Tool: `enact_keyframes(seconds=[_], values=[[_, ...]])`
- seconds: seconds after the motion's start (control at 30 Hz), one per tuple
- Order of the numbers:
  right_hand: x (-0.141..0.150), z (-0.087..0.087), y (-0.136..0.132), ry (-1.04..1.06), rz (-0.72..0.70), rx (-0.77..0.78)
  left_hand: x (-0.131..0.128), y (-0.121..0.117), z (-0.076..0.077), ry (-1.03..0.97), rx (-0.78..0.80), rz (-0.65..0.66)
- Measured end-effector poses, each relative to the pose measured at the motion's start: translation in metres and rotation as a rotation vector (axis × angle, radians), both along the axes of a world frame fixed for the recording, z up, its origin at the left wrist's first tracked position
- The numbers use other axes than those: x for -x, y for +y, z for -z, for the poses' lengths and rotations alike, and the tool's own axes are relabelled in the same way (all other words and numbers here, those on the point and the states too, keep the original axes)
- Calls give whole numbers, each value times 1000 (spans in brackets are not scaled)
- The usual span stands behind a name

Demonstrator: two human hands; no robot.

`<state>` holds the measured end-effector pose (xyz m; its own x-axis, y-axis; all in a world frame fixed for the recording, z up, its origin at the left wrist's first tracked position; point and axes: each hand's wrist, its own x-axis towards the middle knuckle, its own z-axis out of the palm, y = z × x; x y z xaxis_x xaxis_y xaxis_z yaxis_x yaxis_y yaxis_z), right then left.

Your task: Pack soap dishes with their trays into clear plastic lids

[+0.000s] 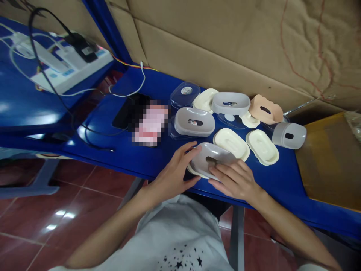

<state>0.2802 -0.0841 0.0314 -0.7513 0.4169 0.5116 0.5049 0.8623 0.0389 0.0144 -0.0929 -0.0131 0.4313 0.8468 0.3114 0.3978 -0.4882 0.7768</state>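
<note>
A grey oval box lid point(210, 158) with a slot in its top sits on a cream base at the near edge of the blue table point(282, 180). My left hand point(176, 171) holds its left end, fingers curled round the rim. My right hand point(235, 178) rests on its right side, fingers pressed on the top by the slot. Two cream oval trays point(231, 143) point(262, 146) lie just behind it.
Further back lie two grey boxes point(194, 122) point(231, 103), a clear lid point(184, 92), a peach lid point(265, 109), a grey lid on its side point(289, 135). A phone point(126, 111) and blurred pink card point(149, 124) lie left. A power strip point(70, 64) with cables sits far left; a cardboard box point(329, 158) right.
</note>
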Motion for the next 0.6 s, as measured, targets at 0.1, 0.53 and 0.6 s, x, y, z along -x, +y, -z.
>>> enact_keyframes(seconds=[0.1, 0.53, 0.6], values=[[7, 0, -2, -38, 17, -6, 0, -1, -2, 42, 3, 2], [-13, 0, 8, -113, 37, 246, 28, 12, -18, 289, -194, 45], [-17, -1, 11, -107, 46, 305, 28, 14, -16, 280, -182, 54]])
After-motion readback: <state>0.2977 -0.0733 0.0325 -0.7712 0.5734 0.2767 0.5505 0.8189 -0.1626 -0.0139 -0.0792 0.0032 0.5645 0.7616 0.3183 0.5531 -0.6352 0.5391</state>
